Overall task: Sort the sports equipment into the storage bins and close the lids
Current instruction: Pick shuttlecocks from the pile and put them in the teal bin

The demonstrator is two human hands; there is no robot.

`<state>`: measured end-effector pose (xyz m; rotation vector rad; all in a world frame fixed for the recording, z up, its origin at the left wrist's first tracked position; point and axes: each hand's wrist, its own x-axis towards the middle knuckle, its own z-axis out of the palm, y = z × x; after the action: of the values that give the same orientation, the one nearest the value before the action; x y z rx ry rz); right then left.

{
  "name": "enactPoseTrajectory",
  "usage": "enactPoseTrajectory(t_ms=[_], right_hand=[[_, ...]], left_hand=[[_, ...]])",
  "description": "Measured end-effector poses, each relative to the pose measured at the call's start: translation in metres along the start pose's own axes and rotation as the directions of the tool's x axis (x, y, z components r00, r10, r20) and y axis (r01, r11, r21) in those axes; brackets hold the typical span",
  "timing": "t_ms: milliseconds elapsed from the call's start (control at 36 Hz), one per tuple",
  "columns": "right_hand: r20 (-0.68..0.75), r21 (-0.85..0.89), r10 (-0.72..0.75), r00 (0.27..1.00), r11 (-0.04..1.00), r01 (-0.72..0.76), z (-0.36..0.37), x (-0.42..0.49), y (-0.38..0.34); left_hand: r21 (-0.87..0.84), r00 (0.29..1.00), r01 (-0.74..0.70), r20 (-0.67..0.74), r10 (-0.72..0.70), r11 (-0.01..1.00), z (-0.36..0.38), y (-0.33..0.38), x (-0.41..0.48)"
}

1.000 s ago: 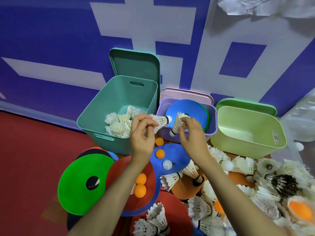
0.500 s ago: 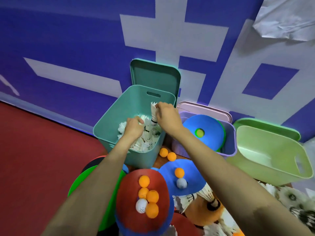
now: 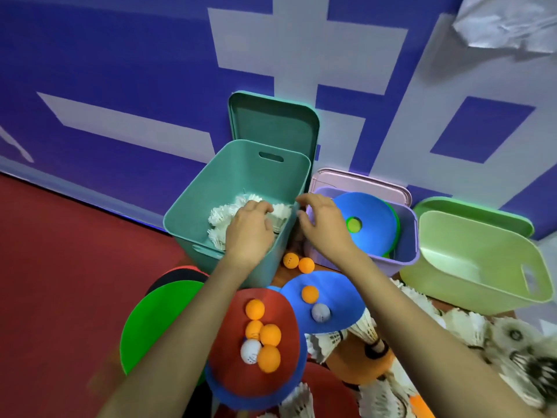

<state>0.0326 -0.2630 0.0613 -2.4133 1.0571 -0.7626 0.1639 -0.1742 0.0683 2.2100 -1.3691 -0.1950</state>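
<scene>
Right, the left hand point(image 3: 250, 230) is down inside the teal plastic storage bin point(image 3: 211, 182), fingers bent onto the white feather shuttlecocks point(image 3: 221, 214) heaped there; whether it pinches one I cannot tell. The right hand point(image 3: 327, 227) hovers over that bin's right rim, fingers loosely curved and spread, holding nothing. The bin stands at the far edge of the red floor point(image 3: 75, 251) against the wall, its teal lid point(image 3: 271, 125) propped upright behind, the lilac plastic bin point(image 3: 408, 236) just beside it on the right.

Matt plastic teal bin point(image 3: 193, 218), feathery white shuttlecocks point(image 3: 221, 214), seemingly foam blue disc point(image 3: 366, 217)
</scene>
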Motion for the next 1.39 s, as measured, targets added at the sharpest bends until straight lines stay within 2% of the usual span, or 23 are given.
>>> enactPoseTrajectory(t_ms=[56, 139, 222, 333, 417, 528, 611, 667, 722, 833, 917, 1222, 1389], right_hand=[[-0.029, 0.029, 0.031, 0.999, 0.999, -0.030, -0.016, -0.026, 0.010], [-0.067, 0.046, 0.093, 0.993, 0.995, -0.090, -0.039, -0.067, 0.027], [-0.093, 0.075, 0.173, 0.981, 0.983, -0.167, -0.056, -0.104, 0.050], [-0.057, 0.041, 0.297, 0.953, 0.954, -0.295, -0.071, -0.145, 0.078], [0.023, -0.013, 0.340, 0.940, 0.940, -0.340, -0.076, -0.166, 0.091], [0.232, -0.075, 0.330, 0.915, 0.944, -0.322, -0.073, -0.181, 0.092], [0.322, -0.121, 0.295, 0.900, 0.955, -0.270, -0.064, -0.181, 0.087], [0.374, -0.244, 0.320, 0.871, 0.939, -0.240, -0.058, -0.178, 0.083], [0.429, -0.389, 0.402, 0.809, 0.891, -0.236, -0.054, -0.173, 0.077], [0.470, -0.551, 0.487, 0.736, 0.813, -0.186, -0.042, -0.167, 0.068], [0.497, -0.590, 0.499, 0.710, 0.794, -0.145, -0.034, -0.165, 0.065], [0.493, -0.638, 0.491, 0.718, 0.765, -0.085, -0.034, -0.161, 0.069], [0.462, -0.661, 0.449, 0.765, 0.749, -0.041, -0.032, -0.157, 0.066]], left_hand=[[0.011, 0.996, -0.088, -0.018, 0.089, 0.996, 0.004, 0.022, -0.016], [0.027, 0.979, -0.200, 0.028, 0.200, 0.979, 0.017, 0.052, -0.040], [0.030, 0.959, -0.244, 0.158, 0.237, 0.969, 0.038, 0.069, -0.059], [0.058, 0.908, -0.285, 0.336, 0.251, 0.957, 0.067, 0.082, -0.080], [0.156, 0.844, -0.310, 0.500, 0.196, 0.938, 0.089, 0.081, -0.093], [0.297, 0.749, -0.325, 0.661, 0.053, 0.898, 0.107, 0.073, -0.106], [0.294, 0.749, -0.299, 0.662, 0.032, 0.908, 0.110, 0.069, -0.114], [0.264, 0.767, -0.264, 0.640, 0.036, 0.928, 0.109, 0.067, -0.118], [0.263, 0.786, -0.250, 0.617, 0.037, 0.932, 0.106, 0.065, -0.123], [0.348, 0.827, -0.295, 0.559, 0.056, 0.890, 0.100, 0.064, -0.133], [0.385, 0.816, -0.343, 0.574, 0.069, 0.857, 0.098, 0.063, -0.138], [0.447, 0.782, -0.455, 0.614, 0.106, 0.770, 0.097, 0.070, -0.154], [0.497, 0.780, -0.473, 0.620, 0.084, 0.727, 0.093, 0.071, -0.160]])
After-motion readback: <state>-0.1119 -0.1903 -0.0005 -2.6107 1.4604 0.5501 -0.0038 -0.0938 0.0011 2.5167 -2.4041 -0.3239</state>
